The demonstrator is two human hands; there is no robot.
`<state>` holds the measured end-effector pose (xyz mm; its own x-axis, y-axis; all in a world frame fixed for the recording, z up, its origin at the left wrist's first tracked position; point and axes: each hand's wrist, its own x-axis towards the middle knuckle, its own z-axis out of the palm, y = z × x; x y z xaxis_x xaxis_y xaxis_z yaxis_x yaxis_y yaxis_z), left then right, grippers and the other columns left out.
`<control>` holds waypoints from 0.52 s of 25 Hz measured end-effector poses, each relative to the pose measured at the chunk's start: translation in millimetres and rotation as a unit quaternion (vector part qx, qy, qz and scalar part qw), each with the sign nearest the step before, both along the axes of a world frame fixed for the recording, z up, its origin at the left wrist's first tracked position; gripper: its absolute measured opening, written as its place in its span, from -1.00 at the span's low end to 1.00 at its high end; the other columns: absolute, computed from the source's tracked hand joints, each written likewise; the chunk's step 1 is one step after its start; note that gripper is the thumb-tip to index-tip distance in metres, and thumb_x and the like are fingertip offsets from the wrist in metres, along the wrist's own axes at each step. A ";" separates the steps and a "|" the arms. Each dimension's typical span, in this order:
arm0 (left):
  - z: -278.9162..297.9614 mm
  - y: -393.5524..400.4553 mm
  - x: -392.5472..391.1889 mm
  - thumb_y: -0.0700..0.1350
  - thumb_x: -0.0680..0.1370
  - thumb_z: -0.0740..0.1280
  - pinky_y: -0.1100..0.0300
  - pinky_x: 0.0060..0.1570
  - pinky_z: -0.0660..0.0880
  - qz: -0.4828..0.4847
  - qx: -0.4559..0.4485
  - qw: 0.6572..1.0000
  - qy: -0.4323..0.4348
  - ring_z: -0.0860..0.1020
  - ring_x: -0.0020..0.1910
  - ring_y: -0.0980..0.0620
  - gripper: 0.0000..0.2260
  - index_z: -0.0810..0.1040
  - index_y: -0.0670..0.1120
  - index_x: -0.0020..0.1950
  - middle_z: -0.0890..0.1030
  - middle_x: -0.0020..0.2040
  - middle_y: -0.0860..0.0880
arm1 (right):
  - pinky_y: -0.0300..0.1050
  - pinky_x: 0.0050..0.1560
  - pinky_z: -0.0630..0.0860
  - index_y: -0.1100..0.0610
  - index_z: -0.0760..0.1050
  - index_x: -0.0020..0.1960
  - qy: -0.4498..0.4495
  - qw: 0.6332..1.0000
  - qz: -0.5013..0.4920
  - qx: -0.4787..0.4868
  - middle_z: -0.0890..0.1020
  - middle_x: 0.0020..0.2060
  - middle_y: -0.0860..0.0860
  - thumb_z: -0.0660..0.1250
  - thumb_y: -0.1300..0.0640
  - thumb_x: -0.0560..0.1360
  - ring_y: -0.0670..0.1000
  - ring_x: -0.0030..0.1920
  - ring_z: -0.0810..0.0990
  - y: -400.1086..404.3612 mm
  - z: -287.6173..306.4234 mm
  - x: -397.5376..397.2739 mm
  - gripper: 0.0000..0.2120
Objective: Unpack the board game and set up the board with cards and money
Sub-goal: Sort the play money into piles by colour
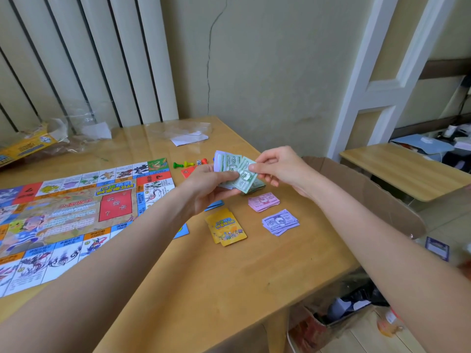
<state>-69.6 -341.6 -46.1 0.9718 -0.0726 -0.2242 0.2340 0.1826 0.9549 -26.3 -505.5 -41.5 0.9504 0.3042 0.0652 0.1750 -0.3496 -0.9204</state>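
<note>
The colourful game board (66, 220) lies unfolded on the left of the wooden table (204, 281). My left hand (206, 187) grips a fanned wad of green and purple paper money (230, 163) above the table. My right hand (280, 169) pinches one green note (246, 180) of that wad at its right edge. On the table below lie a pink money stack (263, 202), a purple money stack (280, 222), a yellow card deck (226, 229), a green stack (257, 186) partly hidden under the hands, and blue cards (215, 205).
Small pawns and a die (190, 163) sit past the board by a red card (187, 171). Plastic wrap, white paper (190, 137) and the game box (25, 146) lie at the back. A cardboard box (369, 189) stands off the table's right edge, clutter below it.
</note>
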 end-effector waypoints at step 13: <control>-8.6 7.2 18.9 -0.28 0.48 0.37 0.34 -0.41 0.56 0.017 0.073 0.997 -0.027 0.64 -0.39 0.16 -0.92 0.59 -0.15 -0.06 0.67 -0.37 0.03 | -0.32 -0.52 0.44 0.34 0.56 -0.06 -0.024 0.999 0.026 -0.036 0.57 -0.41 0.08 0.43 0.35 0.39 -0.12 -0.50 0.50 4.1 -0.5 22.5 -0.86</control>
<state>-50.8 -334.4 -54.7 0.9840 -0.0091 -0.1781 0.1783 0.0488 0.9828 -3.8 -501.4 -41.9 0.9292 0.3592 0.0865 0.2380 -0.4030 -0.8837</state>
